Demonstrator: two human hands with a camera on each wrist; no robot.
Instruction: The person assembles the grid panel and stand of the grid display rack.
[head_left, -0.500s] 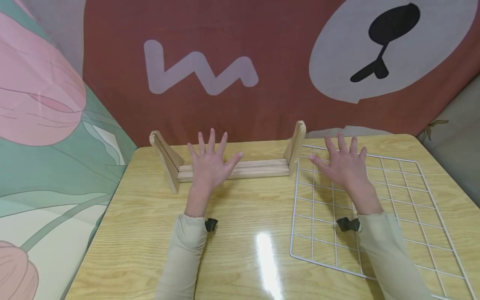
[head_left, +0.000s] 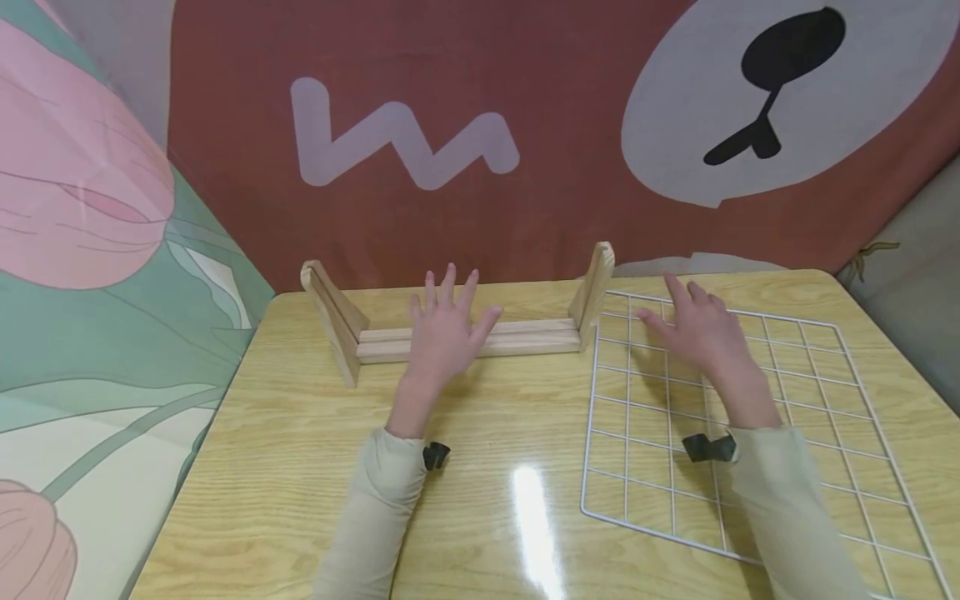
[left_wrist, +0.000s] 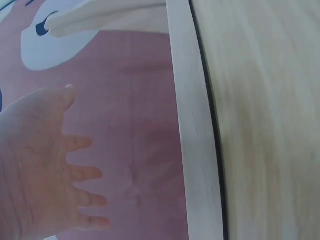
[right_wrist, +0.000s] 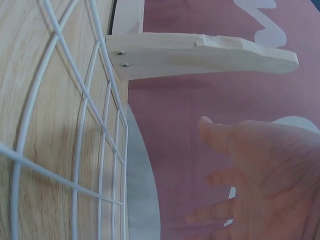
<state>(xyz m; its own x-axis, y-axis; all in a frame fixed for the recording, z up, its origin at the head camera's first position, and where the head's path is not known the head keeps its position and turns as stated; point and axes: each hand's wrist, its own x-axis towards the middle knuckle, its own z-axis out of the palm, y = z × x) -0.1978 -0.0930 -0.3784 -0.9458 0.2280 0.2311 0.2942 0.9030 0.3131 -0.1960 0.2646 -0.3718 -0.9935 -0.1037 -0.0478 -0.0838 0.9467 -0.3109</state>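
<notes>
In the head view a wooden stand point(head_left: 525, 340) with two upright ends and a low crossbar sits at the back of the table. My left hand point(head_left: 444, 333) hovers in front of the crossbar, fingers spread and holding nothing. To its right a white wire grid panel point(head_left: 630, 433) lies flat on the table. Over the panel's back left part is my right hand point(head_left: 705, 333), empty, with thumb and index finger extended. The right wrist view shows the stand's right end point(right_wrist: 200, 55) with two screws, beside the grid.
The wooden table point(head_left: 277, 483) reaches a printed cloth backdrop point(head_left: 525, 225) just behind the stand. A black wrist mount point(head_left: 435, 455) shows at the left cuff, another point(head_left: 708, 447) at the right. Light glares off the table's front middle.
Both hands have shifted slightly to the right. The right hand's fingers, spread wide before, have turned and come closer together. The stand and grid panel stay put.
</notes>
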